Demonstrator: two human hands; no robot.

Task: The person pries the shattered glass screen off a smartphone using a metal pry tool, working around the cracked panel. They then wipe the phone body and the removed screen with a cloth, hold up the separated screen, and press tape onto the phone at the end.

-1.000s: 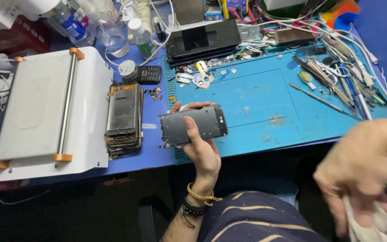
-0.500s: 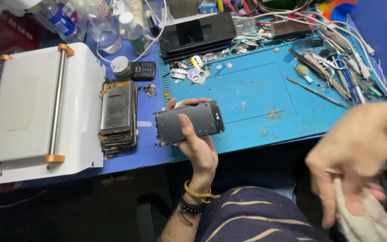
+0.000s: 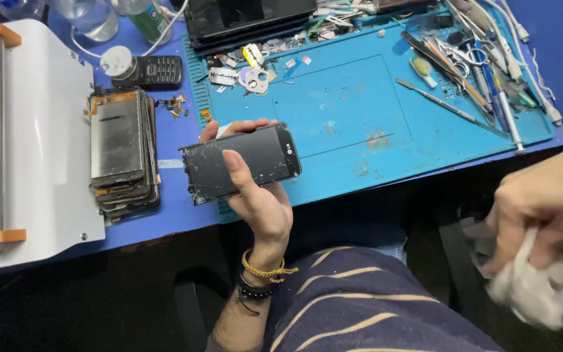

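Blue mat (image 3: 360, 124) fills the upper frame; the left hand (image 3: 255, 189) still grips the cracked phone (image 3: 239, 163) at centre, while the right hand (image 3: 545, 208) now clutches the white cloth (image 3: 535, 293) higher at right.

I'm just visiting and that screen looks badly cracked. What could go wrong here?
The left hand grips the cracked phone bare, so splintered glass at its broken corner might cut the fingers. It is held past the blue mat edge, over the lap, so a slip could drop it. The right hand clutches a white cloth; wiping could snag on shards.
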